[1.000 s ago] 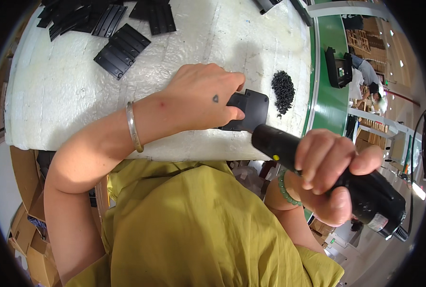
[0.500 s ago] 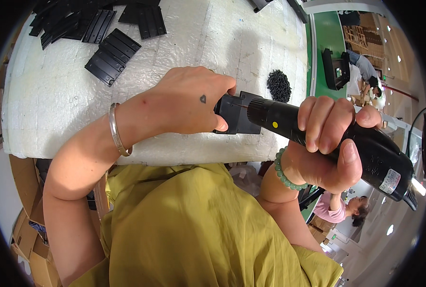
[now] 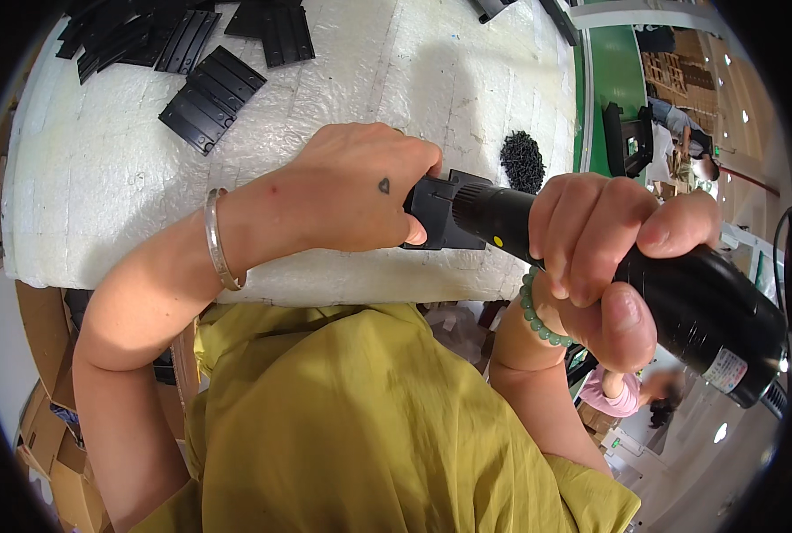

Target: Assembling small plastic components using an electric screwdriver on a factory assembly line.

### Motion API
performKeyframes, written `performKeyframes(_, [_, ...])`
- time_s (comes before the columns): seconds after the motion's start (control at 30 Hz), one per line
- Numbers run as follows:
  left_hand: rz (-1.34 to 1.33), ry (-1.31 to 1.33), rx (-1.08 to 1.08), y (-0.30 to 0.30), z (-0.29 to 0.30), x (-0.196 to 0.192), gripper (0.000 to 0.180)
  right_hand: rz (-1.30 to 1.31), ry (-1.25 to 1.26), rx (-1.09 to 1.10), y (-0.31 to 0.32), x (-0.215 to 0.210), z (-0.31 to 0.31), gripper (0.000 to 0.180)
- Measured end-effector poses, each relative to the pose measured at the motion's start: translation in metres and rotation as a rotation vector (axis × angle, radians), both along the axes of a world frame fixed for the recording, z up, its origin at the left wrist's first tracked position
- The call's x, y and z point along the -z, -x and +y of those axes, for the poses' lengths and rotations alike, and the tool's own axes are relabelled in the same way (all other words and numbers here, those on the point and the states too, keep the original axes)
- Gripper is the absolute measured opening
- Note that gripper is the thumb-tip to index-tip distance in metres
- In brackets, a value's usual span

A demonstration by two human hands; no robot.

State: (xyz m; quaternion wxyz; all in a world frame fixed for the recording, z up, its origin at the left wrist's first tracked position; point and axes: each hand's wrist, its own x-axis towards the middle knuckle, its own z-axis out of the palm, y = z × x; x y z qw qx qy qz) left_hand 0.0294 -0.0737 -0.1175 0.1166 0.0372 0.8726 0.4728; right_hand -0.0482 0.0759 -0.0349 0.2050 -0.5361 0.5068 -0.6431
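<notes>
My left hand (image 3: 365,188) grips the left side of a small black plastic part (image 3: 433,211) on the covered table, thumb at its near edge. My right hand (image 3: 604,258) is wrapped round a black electric screwdriver (image 3: 698,306) with a ribbed collar and a cable at its rear. The tool slants down to the left, its front end over the black part. The bit and the spot beneath it are hidden by the collar. Just beyond the tool lies a heap of small black screws (image 3: 523,162).
Black ribbed plates (image 3: 211,98) lie at the far left, with a larger pile (image 3: 138,35) behind them. The table (image 3: 351,80) has a white plastic cover. On a green surface to the right stands a black frame (image 3: 628,140). Cardboard boxes (image 3: 71,480) sit at lower left; other people are at right.
The screwdriver's front end has come lower and slightly left over the black part, and the bit that showed before is now hidden. My left hand has barely moved.
</notes>
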Motion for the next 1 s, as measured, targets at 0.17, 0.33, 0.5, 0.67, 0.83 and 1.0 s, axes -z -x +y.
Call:
performKeyframes(0.17, [-0.030, -0.013, -0.024, 0.000, 0.003, 0.000, 0.040, 0.009, -0.050, -0.002, -0.003, -0.002, 0.001, 0.031])
performKeyframes(0.33, [-0.022, 0.020, -0.036, 0.002, 0.003, 0.002, 0.038, 0.020, -0.071, -0.046, -0.001, -0.004, -0.002, 0.029])
performKeyframes(0.5, [-0.032, 0.030, -0.026, 0.002, 0.004, 0.003, 0.038, 0.023, -0.090, -0.005, -0.004, -0.005, -0.002, 0.025])
performKeyframes(0.67, [-0.029, 0.044, -0.035, 0.000, 0.006, 0.002, 0.037, 0.014, -0.082, 0.031, -0.008, -0.003, 0.000, 0.024])
performKeyframes(0.83, [-0.047, 0.046, -0.031, -0.002, 0.006, 0.000, 0.037, 0.011, -0.086, 0.077, -0.011, -0.003, 0.001, 0.022])
performKeyframes(1.0, [-0.003, 0.039, -0.033, -0.005, 0.004, 0.004, 0.041, -0.018, -0.004, 0.098, -0.010, 0.004, -0.003, 0.028])
